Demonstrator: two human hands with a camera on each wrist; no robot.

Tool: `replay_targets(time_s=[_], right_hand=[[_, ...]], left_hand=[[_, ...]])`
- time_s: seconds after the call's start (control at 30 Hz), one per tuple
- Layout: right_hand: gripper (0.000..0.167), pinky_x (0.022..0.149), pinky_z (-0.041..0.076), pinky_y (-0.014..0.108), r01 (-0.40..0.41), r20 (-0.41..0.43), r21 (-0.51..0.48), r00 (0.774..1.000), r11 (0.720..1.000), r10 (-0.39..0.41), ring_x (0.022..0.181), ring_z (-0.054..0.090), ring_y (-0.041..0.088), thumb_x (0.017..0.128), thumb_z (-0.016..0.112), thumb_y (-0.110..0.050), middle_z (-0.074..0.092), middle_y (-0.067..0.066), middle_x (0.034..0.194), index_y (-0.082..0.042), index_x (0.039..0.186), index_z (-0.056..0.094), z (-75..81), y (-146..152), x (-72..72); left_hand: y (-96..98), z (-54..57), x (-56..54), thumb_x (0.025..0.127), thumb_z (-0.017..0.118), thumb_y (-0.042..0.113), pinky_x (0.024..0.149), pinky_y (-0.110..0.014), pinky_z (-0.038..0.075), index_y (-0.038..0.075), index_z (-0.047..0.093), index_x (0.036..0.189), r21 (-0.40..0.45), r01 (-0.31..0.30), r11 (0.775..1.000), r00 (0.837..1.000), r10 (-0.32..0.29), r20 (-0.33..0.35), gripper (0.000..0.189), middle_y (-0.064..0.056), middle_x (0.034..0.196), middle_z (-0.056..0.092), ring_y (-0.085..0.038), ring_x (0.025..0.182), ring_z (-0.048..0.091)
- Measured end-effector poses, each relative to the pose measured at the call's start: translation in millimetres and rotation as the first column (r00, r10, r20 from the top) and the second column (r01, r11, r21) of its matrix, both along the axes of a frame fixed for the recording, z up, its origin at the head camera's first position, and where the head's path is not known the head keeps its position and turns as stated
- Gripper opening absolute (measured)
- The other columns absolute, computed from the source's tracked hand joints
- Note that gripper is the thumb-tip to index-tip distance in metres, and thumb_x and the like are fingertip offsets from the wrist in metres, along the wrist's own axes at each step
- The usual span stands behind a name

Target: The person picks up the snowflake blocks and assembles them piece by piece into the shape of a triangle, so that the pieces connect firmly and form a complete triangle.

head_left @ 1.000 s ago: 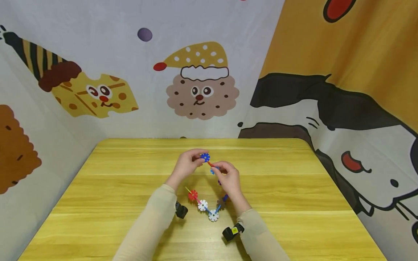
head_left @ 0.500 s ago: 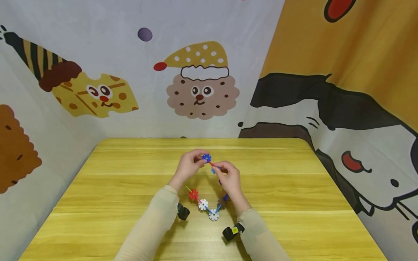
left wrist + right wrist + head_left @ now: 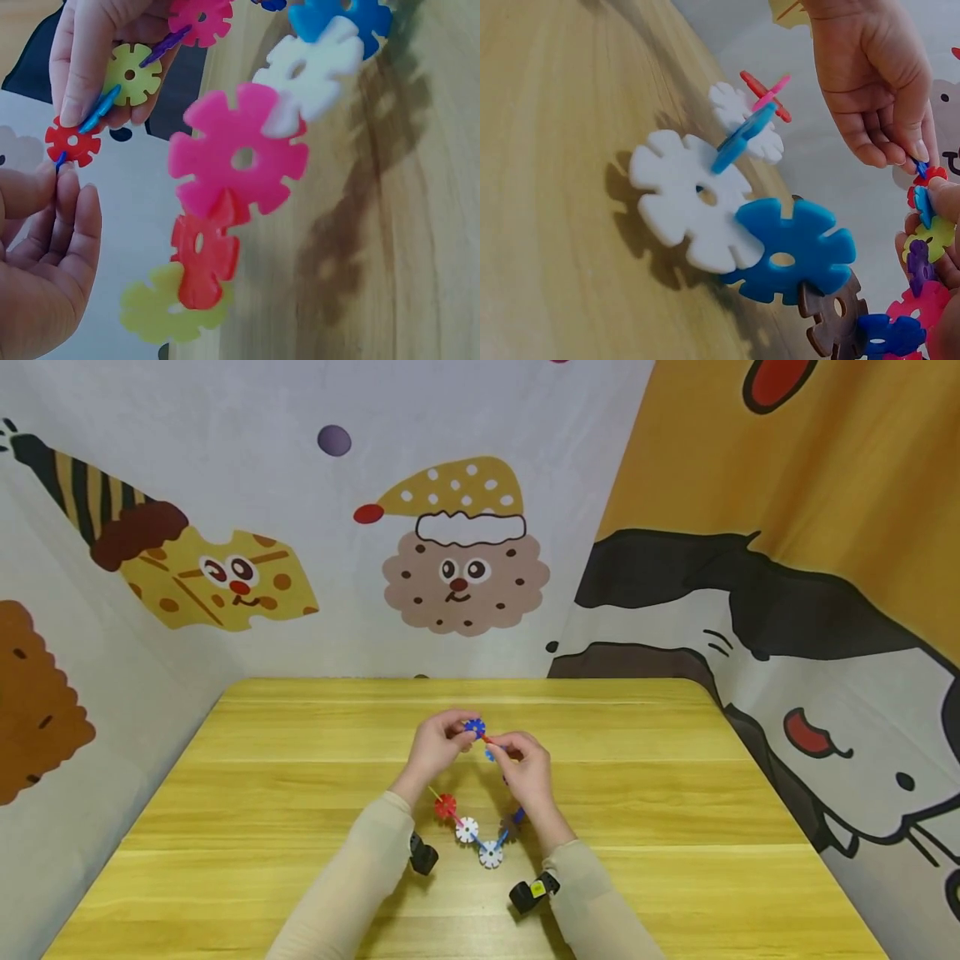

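Observation:
My left hand (image 3: 437, 747) pinches a dark blue notched disc (image 3: 475, 727). The blue disc meets the edge of a small red disc (image 3: 73, 140); whether it is fully slotted in I cannot tell. My right hand (image 3: 527, 768) grips the red disc between thumb and fingers. From there a chain of snowflake discs runs on: a light blue disc (image 3: 100, 109), a yellow-green disc (image 3: 133, 74) and a purple disc (image 3: 919, 268). The chain curves down toward me through a brown disc (image 3: 835, 315) and white discs (image 3: 694, 199). Its other end carries a yellow-green disc (image 3: 176, 307).
A wooden table (image 3: 225, 827) lies under both arms. Behind it hangs a cartoon-printed cloth (image 3: 465, 410). Black wrist cameras (image 3: 423, 855) hang close to the lower part of the chain, which lies between the forearms.
My left hand has moved slightly right and down with the blue disc, closer to the right hand. The right hand stays nearly still, still holding the red disc.

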State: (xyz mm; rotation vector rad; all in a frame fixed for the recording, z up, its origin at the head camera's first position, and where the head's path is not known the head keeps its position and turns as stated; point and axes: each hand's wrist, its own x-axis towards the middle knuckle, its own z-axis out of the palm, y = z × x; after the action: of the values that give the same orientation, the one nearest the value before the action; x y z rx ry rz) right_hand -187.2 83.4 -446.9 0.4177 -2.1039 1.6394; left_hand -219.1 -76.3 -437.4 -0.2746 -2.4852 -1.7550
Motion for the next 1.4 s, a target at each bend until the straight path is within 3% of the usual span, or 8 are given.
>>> replay_targets(time_s=[0.17, 0.3, 0.43, 0.53, 0.73, 0.93, 1.13, 1.4], right_hand=[[0.006, 0.056, 0.049, 0.017, 0.006, 0.008, -0.011, 1.000, 1.000, -0.006, 0.071, 0.063, 0.032, 0.085, 0.072, 0.008, 0.067, 0.023, 0.087, 0.010, 0.090, 0.071, 0.2, 0.3, 0.6], [0.008, 0.065, 0.054, 0.022, 0.011, 0.034, -0.016, 0.999, 1.000, -0.010, 0.075, 0.064, 0.034, 0.085, 0.072, 0.008, 0.068, 0.023, 0.091, 0.010, 0.093, 0.071, -1.1, 2.3, -1.0], [0.009, 0.072, 0.056, 0.028, 0.024, 0.066, -0.015, 0.998, 1.000, -0.023, 0.079, 0.065, 0.035, 0.086, 0.073, 0.005, 0.068, 0.020, 0.093, 0.007, 0.095, 0.072, -21.3, 7.4, -13.5], [0.009, 0.071, 0.056, 0.027, 0.032, 0.062, -0.029, 0.998, 0.999, -0.030, 0.079, 0.065, 0.030, 0.086, 0.075, 0.000, 0.069, 0.016, 0.093, 0.002, 0.095, 0.074, -37.2, 10.3, -22.8], [0.007, 0.070, 0.055, 0.022, 0.039, 0.055, -0.035, 0.998, 0.999, -0.037, 0.078, 0.064, 0.015, 0.087, 0.076, -0.006, 0.070, 0.009, 0.093, -0.005, 0.094, 0.075, -41.8, 12.1, -23.9], [0.009, 0.072, 0.055, 0.022, 0.048, 0.092, -0.033, 0.995, 0.998, -0.045, 0.080, 0.064, 0.017, 0.087, 0.077, -0.007, 0.070, 0.007, 0.094, -0.007, 0.095, 0.076, -41.1, 13.2, -22.5], [0.011, 0.072, 0.053, 0.022, 0.054, 0.095, -0.033, 0.994, 0.998, -0.051, 0.082, 0.065, 0.032, 0.086, 0.075, 0.000, 0.069, 0.016, 0.095, 0.002, 0.097, 0.074, -38.3, 11.9, -21.1], [0.010, 0.071, 0.054, 0.022, 0.050, 0.051, -0.017, 0.997, 0.999, -0.049, 0.079, 0.065, 0.031, 0.086, 0.073, 0.006, 0.068, 0.021, 0.092, 0.008, 0.095, 0.071, -7.8, 8.2, -0.2]], left_hand=[[-4.4, -2.4, 0.2, 0.094, 0.069, 0.008, 0.072, -0.036, 0.056, 0.011, 0.065, 0.131, -0.036, 0.000, 0.999, 1.000, -0.001, -0.022, 0.037, -0.003, 0.090, 0.069, -0.018, 0.081, 0.064], [-12.8, -5.0, 3.1, 0.093, 0.070, 0.010, 0.077, -0.034, 0.055, 0.011, 0.063, 0.133, -0.057, -0.033, 0.998, 0.998, 0.030, -0.050, 0.041, -0.004, 0.097, 0.071, -0.019, 0.087, 0.065], [-23.7, -9.0, 8.7, 0.092, 0.072, 0.011, 0.082, -0.035, 0.055, 0.008, 0.063, 0.132, -0.078, -0.042, 0.996, 0.998, 0.038, -0.051, 0.041, -0.005, 0.101, 0.072, -0.020, 0.090, 0.065], [-31.8, -12.5, 14.1, 0.090, 0.073, 0.008, 0.084, -0.036, 0.055, 0.004, 0.063, 0.130, -0.087, -0.029, 0.996, 0.998, 0.024, -0.056, 0.041, -0.006, 0.102, 0.072, -0.022, 0.092, 0.066], [-45.8, -19.8, 24.7, 0.089, 0.072, 0.004, 0.088, -0.041, 0.054, -0.004, 0.061, 0.128, -0.085, 0.044, 0.995, 0.997, -0.049, -0.063, 0.041, -0.018, 0.108, 0.070, -0.028, 0.097, 0.066], [-55.0, -24.1, 34.6, 0.088, 0.075, 0.010, 0.092, -0.042, 0.052, -0.003, 0.057, 0.134, -0.123, 0.108, 0.987, 0.994, -0.108, 0.007, 0.051, -0.020, 0.118, 0.066, -0.031, 0.107, 0.064], [-60.5, -29.0, 43.0, 0.083, 0.082, 0.017, 0.093, -0.044, 0.052, -0.002, 0.056, 0.135, -0.152, 0.153, 0.976, 0.987, -0.145, 0.065, 0.062, -0.018, 0.122, 0.065, -0.030, 0.107, 0.062], [-62.3, -36.7, 45.0, 0.078, 0.086, 0.019, 0.084, -0.033, 0.055, -0.002, 0.060, 0.129, -0.149, 0.190, 0.970, 0.978, -0.174, 0.117, 0.061, -0.011, 0.112, 0.068, -0.021, 0.096, 0.065]])
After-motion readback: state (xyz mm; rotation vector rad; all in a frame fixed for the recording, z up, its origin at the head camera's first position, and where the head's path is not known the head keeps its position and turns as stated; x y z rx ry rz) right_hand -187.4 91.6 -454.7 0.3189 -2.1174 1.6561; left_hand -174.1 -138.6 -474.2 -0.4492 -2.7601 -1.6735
